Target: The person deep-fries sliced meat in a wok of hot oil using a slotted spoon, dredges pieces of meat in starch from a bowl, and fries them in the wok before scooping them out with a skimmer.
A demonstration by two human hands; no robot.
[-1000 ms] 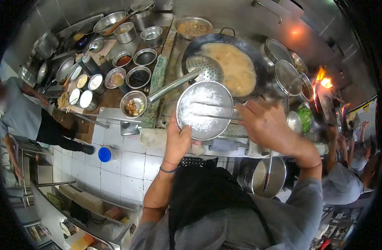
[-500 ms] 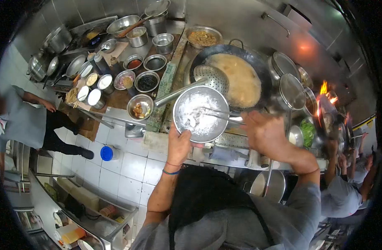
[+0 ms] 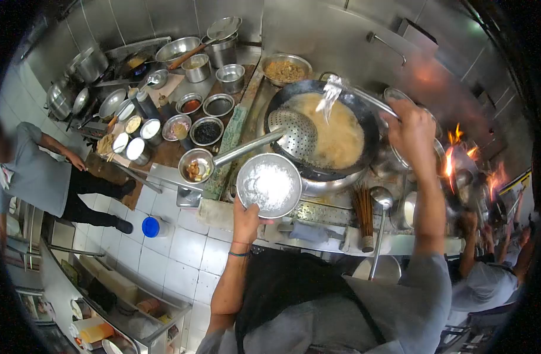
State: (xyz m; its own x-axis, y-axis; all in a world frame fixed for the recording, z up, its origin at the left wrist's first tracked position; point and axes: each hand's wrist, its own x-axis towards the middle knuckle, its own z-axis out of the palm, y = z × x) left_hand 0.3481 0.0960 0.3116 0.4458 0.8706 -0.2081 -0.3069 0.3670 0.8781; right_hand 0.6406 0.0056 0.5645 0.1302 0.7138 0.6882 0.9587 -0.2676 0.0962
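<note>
Standing before a dark wok [image 3: 372, 131] of tan liquid [image 3: 341, 137], with a perforated skimmer [image 3: 293, 134] lying partly inside. Supporting a metal bowl [image 3: 243, 184] of white powder [image 3: 270, 183] near the wok's front rim, with the left hand [image 3: 247, 222] cupped beneath and thumb over the edge. Gripping tongs [image 3: 369, 100] in the curled right hand [image 3: 414, 125], dangling a white-coated strip [image 3: 328, 105] above the liquid.

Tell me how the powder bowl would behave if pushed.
The bowl is likely stiff, given its metallic look. Its loose-looking white powder would probably shift. Held by the left hand at its near edge, it might tip away.
</note>
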